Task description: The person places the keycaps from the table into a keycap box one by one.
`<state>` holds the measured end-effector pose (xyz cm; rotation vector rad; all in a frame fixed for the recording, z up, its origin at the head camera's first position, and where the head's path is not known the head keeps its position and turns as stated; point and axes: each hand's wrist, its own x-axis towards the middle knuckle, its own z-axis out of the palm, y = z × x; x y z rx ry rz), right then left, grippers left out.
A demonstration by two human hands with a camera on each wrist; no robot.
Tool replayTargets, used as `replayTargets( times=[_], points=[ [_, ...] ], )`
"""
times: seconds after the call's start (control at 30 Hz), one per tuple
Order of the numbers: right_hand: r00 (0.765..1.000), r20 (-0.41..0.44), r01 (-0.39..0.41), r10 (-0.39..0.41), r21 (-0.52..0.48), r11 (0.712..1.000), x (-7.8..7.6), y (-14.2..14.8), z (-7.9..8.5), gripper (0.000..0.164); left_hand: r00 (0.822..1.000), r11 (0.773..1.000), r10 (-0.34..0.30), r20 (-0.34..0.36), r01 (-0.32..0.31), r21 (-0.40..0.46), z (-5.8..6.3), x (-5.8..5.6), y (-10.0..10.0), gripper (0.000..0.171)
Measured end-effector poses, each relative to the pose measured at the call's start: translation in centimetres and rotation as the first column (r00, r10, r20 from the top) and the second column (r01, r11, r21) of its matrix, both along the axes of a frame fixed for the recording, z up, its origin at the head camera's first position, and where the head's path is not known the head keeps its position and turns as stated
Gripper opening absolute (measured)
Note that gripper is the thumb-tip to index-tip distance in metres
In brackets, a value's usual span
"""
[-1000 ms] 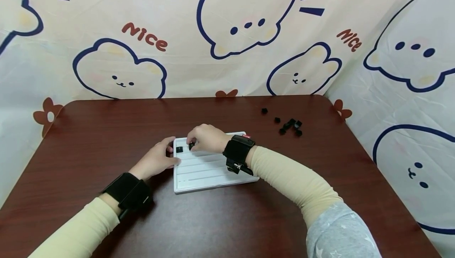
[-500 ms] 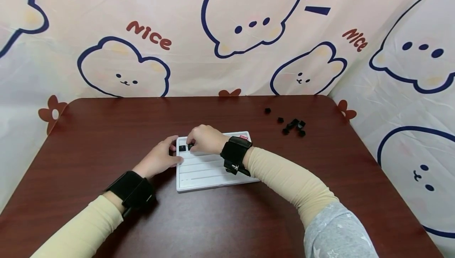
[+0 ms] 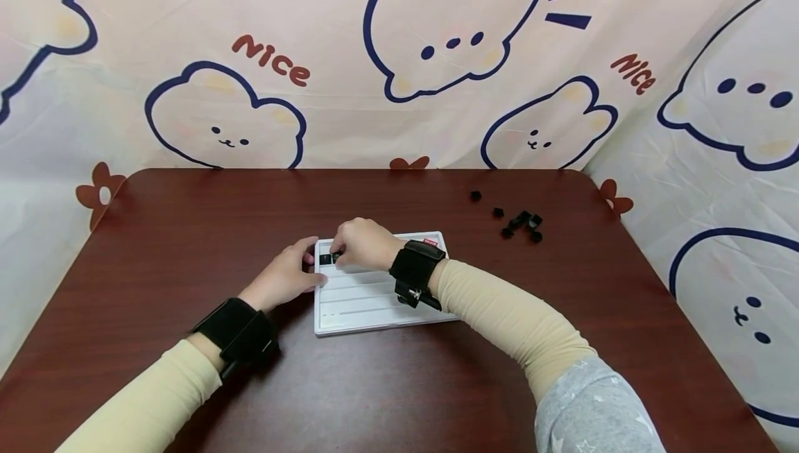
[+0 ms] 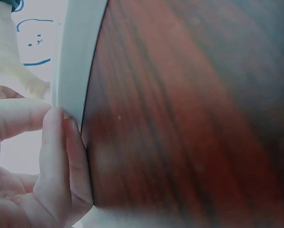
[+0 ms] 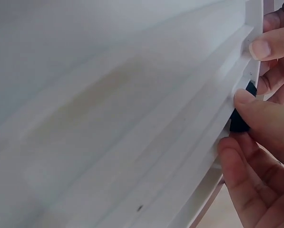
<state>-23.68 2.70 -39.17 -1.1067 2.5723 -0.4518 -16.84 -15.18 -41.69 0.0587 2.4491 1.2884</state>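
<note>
Head view: with left hand (image 3: 284, 276), grips board (image 3: 362, 304) to its right, apparently for steadiness; with right hand (image 3: 367, 243), pinches block (image 3: 337, 257) on board, likely for precise alignment beside another block (image 3: 325, 259) between both hands.

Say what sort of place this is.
Probably an indoor corner set up for filming tabletop work: a dark wood-grain table, a creased, cartoon-printed backdrop around it, and black wrist straps on the person's arms. The wider room is out of view.

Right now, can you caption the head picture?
Right fingers pinch a black block; left fingers hold a white tray by its edge.
</note>
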Motion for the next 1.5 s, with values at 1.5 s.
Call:
replayTargets(
  times=[1.5],
  points=[
    [1.000, -0.004, 0.013, -0.013, -0.016, 1.000, 0.11, 0.12, -0.47, 0.019, 1.000, 1.000, 0.012, 0.000, -0.012, -0.003, -0.25, -0.08, 0.01, 0.076]
  ],
)
